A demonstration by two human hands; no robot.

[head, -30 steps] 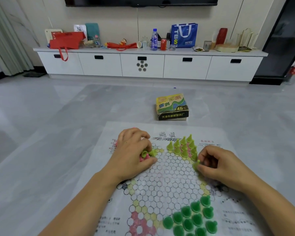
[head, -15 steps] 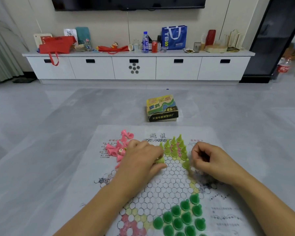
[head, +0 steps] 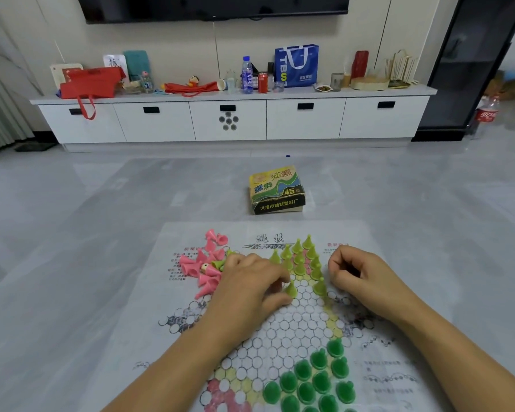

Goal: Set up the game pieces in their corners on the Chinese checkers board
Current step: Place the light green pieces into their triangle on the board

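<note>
Leaving the pile (head: 204, 267), pinching a lime cone (head: 290, 288) with the left hand (head: 250, 285), filling the board (head: 298, 319) corner; curling the right hand (head: 360, 275), seemingly empty.

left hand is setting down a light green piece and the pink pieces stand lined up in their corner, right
Wrong on the pink pieces: the head view shows them tipped in a loose heap beside the left hand, not lined up. The left hand does pinch a light green piece on the board.

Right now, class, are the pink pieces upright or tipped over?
Tipped over: the pink pieces lie jumbled on their sides in a heap.
</note>
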